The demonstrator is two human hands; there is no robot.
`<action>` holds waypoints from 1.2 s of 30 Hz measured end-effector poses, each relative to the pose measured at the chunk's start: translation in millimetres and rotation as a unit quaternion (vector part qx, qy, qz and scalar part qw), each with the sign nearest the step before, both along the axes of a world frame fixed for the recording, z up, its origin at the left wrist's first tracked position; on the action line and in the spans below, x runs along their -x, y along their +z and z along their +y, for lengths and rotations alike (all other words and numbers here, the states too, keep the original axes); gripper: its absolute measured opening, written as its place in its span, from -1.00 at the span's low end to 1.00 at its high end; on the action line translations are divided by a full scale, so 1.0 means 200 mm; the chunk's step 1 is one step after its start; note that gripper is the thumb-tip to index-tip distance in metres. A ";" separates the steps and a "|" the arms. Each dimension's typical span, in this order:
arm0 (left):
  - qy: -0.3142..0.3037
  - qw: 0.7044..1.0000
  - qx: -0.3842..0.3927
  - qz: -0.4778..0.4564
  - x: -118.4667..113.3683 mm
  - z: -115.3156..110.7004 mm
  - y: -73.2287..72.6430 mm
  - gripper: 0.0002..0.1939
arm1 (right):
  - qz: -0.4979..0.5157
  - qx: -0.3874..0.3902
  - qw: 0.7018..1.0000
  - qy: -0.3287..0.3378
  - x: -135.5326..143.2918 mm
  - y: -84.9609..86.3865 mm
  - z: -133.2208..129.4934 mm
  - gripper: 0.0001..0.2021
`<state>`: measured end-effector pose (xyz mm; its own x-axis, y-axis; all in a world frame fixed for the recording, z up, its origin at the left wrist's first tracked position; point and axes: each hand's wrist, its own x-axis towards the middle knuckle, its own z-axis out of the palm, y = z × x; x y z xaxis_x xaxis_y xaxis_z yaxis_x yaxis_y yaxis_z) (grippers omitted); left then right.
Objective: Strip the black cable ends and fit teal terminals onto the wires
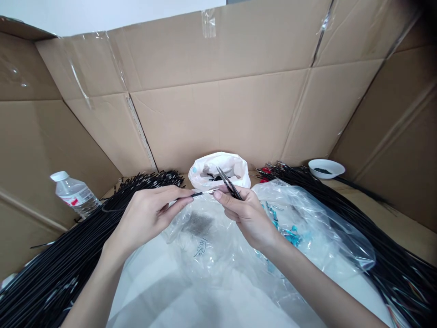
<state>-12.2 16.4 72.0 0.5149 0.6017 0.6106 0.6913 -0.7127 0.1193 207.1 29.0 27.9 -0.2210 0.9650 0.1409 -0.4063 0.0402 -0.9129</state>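
Thin black cable with a silvery, stripped end (197, 194): in the head view it spans the gap between the two hands. The left hand (146, 214) pinches its dark sheath between thumb and forefinger, probably to steady it with the bare end exposed. The fingers of the right hand (248, 213) are closed on slim, dark, pointed metal tweezers (229, 183), tips up; thumb and forefinger meet at the silvery end, though whether they grip it I cannot tell. Just beyond the fingers sits a crumpled white plastic bag (195, 176), mouth open upward, perhaps for easy reach. Glossy, wrinkled clear plastic sheeting (317, 214) spreads right of the fingers. A thick bundle of smooth black cables (68, 255) lies left of them, roughly parallel, presumably to prevent tangling.
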 end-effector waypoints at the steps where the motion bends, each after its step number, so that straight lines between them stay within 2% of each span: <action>1: 0.000 1.000 -0.005 0.000 0.00 0.00 0.00 -0.81 | 0.001 0.004 1.000 -0.002 0.00 0.00 0.00 -0.70; 12: 0.038 0.999 -0.037 -0.006 -0.10 0.01 -0.08 -0.81 | 0.102 0.080 0.992 -0.012 0.02 -0.01 0.02 -0.63; 22: 0.062 0.986 -0.146 -0.053 -0.20 0.01 -0.18 -0.85 | 0.085 0.090 0.989 -0.079 0.07 -0.01 -0.01 -0.61; 27: 0.073 0.984 -0.157 -0.054 -0.23 0.01 -0.21 -0.85 | 0.094 0.086 0.986 -0.104 0.07 -0.01 -0.02 -0.64; 31: 0.073 0.985 -0.125 -0.089 -0.26 0.00 -0.22 -0.83 | 0.104 0.073 0.984 -0.122 0.08 -0.01 -0.02 -0.62; 36: 0.107 0.980 0.018 -0.168 -0.26 -0.02 -0.21 -0.80 | 0.073 0.002 0.990 -0.124 0.09 -0.06 0.01 -0.64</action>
